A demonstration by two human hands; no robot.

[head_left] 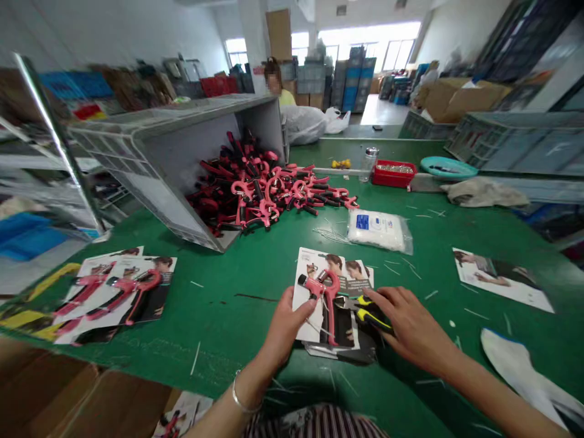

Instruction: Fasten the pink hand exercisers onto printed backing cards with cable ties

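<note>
Spreading across most of the view, the green table (255, 267) carries a grey crate (182, 152) tipped on its side at the back left, with a pile of pink and black hand grippers (269, 188) spilling out of its open mouth onto the table. Nearer, at the left edge, lies a stack of printed cards (114, 298), each with a pink gripper fixed on top. A clear bag of white ties (381, 230) rests just beyond the middle, and a red tray (393, 173) stands farther back to the right. Close to the person, at the centre, a backing card (347, 274) lies on a few more cards, bearing a single pink hand gripper (326, 292) set upright on its print. The left hand (285, 325) pinches this card's left edge, thumb pressed on top and fingers curled beneath. The right hand (410, 328) lies half-curled at the card's right side, its fingertips on a yellow-handled tool (371, 313); whether it actually grips the tool cannot be told.
</note>
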